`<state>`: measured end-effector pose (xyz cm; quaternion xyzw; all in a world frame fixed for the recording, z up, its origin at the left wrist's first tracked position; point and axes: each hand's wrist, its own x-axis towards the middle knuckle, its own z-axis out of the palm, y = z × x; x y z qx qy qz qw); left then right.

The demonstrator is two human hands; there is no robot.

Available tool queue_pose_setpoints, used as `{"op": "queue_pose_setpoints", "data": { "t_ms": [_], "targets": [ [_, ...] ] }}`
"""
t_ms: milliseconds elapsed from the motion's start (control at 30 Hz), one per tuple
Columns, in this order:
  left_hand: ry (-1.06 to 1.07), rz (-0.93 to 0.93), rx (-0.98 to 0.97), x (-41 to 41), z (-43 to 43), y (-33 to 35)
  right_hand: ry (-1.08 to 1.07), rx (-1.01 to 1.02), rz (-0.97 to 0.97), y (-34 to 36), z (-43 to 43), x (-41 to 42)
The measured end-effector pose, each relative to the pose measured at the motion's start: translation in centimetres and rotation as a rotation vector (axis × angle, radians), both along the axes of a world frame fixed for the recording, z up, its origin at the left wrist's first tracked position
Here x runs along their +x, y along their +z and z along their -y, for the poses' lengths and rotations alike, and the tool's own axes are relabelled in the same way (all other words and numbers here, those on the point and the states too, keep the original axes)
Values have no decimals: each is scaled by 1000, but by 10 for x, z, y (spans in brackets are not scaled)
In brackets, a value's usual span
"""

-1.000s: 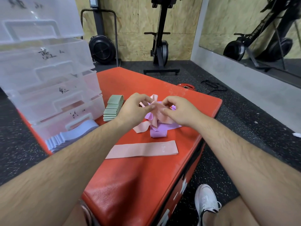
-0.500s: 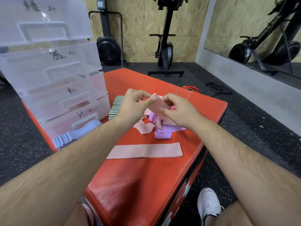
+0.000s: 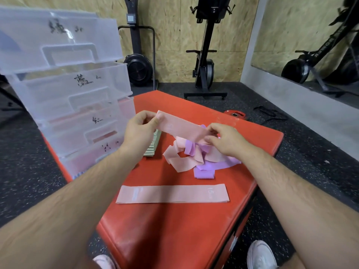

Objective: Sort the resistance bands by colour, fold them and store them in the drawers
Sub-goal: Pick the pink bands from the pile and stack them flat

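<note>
Both hands hold one pink fabric resistance band (image 3: 182, 131) in the air above the red padded desk (image 3: 174, 226). The left hand (image 3: 140, 129) pinches the left end of this band between thumb and fingers, and the right hand (image 3: 226, 139) pinches the right end in the same way, so the band is stretched flat between them and slopes a little down toward the right. Under the band, on the desk, lies a loose heap of pink and purple bands (image 3: 198, 158), tangled over each other; the right hand is just above this heap. Nearer to the person, a second pink band (image 3: 172, 193) lies flat and straight on the desk, well apart from the heap, with the printed number 15 near its right end. Beside the left wrist a stack of folded pale green bands (image 3: 153, 145) stands on the desk, partly hidden by the hand. At the left side stands a clear plastic drawer unit (image 3: 68, 90) with four drawers, each with a handwritten black mark on its front; pink colour shows through the lower drawers. At the bottom edge of this unit, folded pale blue bands (image 3: 78, 174) are only just visible beside the left forearm. Two white shoes (image 3: 261, 255) show at the bottom, on the black speckled floor (image 3: 314, 152).
</note>
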<state>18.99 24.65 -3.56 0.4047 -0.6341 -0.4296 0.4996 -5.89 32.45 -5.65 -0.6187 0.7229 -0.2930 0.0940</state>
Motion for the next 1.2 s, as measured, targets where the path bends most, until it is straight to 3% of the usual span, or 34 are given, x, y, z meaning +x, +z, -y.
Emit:
{"op": "queue_pose_setpoints", "data": {
  "t_ms": [100, 167, 333, 400, 667, 967, 1100, 1200],
  "targets": [
    [6, -87, 36, 4, 5, 2, 43, -179, 140, 16, 0, 4],
    [11, -114, 34, 5, 5, 4, 69, -252, 112, 21, 0, 5],
    [48, -121, -13, 8, 2, 4, -30, -126, -398, 16, 1, -7],
    [75, -114, -4, 8, 3, 2, -96, -29, -449, 10, 1, -13],
    [87, -67, 77, 14, 11, -3, -208, 39, -86, 10, -7, -30],
    [-11, 113, 238, 60, 18, -8, -80, 63, 290, 23, -49, -35],
    [-106, 260, 308, 86, 5, -17, -18, 138, 359, 16, -68, -30],
    [-112, 381, 320, 103, -9, -31, 18, 219, 283, 3, -79, -18]
  ]
}}
